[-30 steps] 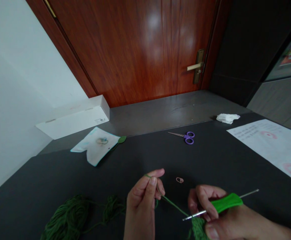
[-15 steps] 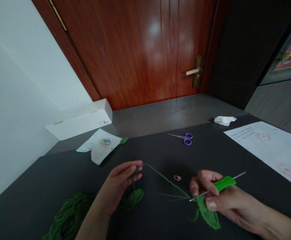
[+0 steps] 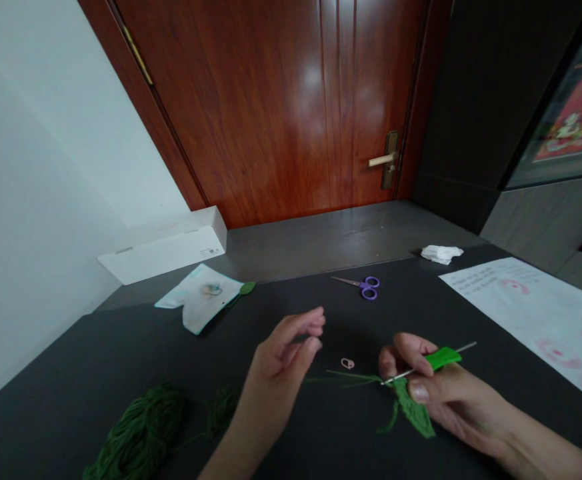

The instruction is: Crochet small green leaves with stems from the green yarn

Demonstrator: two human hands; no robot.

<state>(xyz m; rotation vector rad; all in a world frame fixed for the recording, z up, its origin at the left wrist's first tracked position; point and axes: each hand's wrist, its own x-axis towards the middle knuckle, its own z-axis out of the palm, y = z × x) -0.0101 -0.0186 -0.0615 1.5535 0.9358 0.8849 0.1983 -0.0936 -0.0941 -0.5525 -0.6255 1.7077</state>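
Observation:
My right hand [image 3: 435,393] is closed on a crochet hook [image 3: 438,360] with a bright green handle, and its metal tip points left. A small green crocheted piece [image 3: 413,413] hangs under that hand, pinned by the thumb. A thin green strand [image 3: 343,379] runs left from the hook over the black table [image 3: 95,360]. My left hand [image 3: 285,350] hovers above the table left of the hook, fingers loosely curved and a little apart from the thumb, and I see nothing in it. A loose heap of dark green yarn [image 3: 141,433] lies at the near left.
A small pink stitch marker [image 3: 347,363] lies between my hands. Purple scissors [image 3: 363,287], a crumpled tissue [image 3: 441,253] and a printed sheet [image 3: 535,313] lie further back and right. A plastic packet [image 3: 198,303] with a green leaf and a white box [image 3: 171,247] sit at the back left.
My left hand let go of the strand, dropped towards the table, then rose and shifted right with fingers apart. The right hand with hook and crocheted piece moved away from me and stayed closed.

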